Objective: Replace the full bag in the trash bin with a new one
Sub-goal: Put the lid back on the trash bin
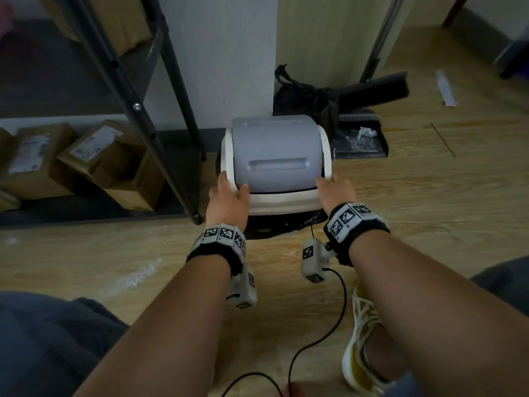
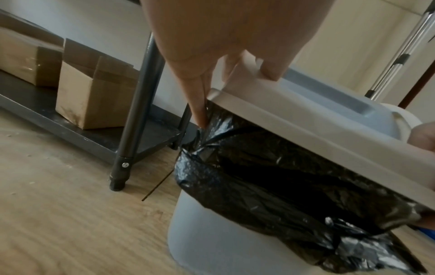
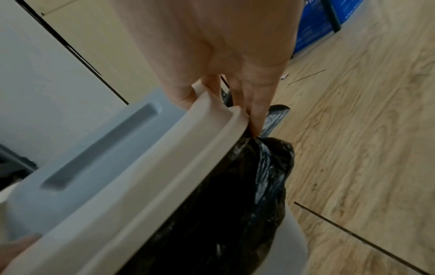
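A trash bin stands on the wood floor with a grey swing flap (image 1: 276,156) set in a white lid frame (image 1: 283,200). My left hand (image 1: 229,196) grips the frame's near left corner and my right hand (image 1: 335,190) grips its near right corner, each with the thumb on top. In the left wrist view my fingers (image 2: 200,111) reach down past the frame (image 2: 306,134) against the black bag (image 2: 270,167), which is folded over the pale bin body (image 2: 223,241). The right wrist view shows my fingers (image 3: 256,115) beside the frame (image 3: 164,167), touching the bag (image 3: 235,195).
A knotted black bag (image 1: 300,93) sits against the wall behind the bin, beside a broom head (image 1: 375,88) and a dustpan (image 1: 360,138). A dark shelf leg (image 1: 171,156) and cardboard boxes (image 1: 94,156) stand to the left. My shoe (image 1: 363,339) is at the lower right.
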A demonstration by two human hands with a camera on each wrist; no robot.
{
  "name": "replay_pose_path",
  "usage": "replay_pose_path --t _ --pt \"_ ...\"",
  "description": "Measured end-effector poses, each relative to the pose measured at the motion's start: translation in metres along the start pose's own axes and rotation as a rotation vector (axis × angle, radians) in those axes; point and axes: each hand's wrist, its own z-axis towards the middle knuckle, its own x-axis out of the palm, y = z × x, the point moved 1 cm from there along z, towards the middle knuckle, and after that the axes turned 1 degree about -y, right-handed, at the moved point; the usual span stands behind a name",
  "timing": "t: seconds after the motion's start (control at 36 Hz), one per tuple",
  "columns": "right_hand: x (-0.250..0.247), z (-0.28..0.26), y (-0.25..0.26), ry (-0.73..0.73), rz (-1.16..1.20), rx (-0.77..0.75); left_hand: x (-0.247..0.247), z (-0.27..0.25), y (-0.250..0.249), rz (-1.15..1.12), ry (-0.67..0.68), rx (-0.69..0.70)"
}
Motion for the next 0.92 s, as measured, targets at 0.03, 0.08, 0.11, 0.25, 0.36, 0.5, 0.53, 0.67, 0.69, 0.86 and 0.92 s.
replay_pose_path --t 0.03,0.08,0.11,0.25,0.36,0.5,0.53,0.67,0.69,0.86,0.92 --pt "0.0 -0.002 -0.001 0.0 0.007 -0.017 0.001 0.001 0.001 -0.013 -0.004 -0.005" --pt "0.003 -0.002 -0.001 -0.007 0.025 -0.05 0.0 0.004 0.001 -0.046 -0.016 -0.018" --pt "0.004 -0.003 0.001 -0.006 0.035 -0.066 -0.001 0.006 0.001 -0.058 -0.021 -0.02" --pt "0.013 0.002 0.011 0.033 0.062 -0.07 -0.004 0.022 0.001 -0.067 -0.04 -0.035" --pt "0.012 0.002 0.009 0.065 0.034 -0.068 -0.005 0.023 0.002 -0.031 -0.008 -0.026" --pt "0.018 -0.004 0.023 0.126 0.065 -0.049 -0.014 0.034 0.005 0.0 -0.033 -0.042" --pt "0.021 -0.001 0.027 0.148 0.073 -0.053 -0.015 0.04 0.005 -0.001 -0.043 -0.043" --pt "0.046 0.041 0.025 0.178 0.167 -0.075 -0.022 0.075 0.009 0.0 -0.091 -0.07" --pt "0.046 0.037 0.033 0.183 0.15 -0.088 -0.022 0.082 0.009 0.002 -0.095 -0.073" --pt "0.052 0.046 0.063 0.143 0.111 -0.197 -0.02 0.119 0.002 -0.039 -0.112 -0.078" --pt "0.057 0.056 0.069 0.139 0.104 -0.22 -0.019 0.131 -0.002 -0.036 -0.113 -0.077"
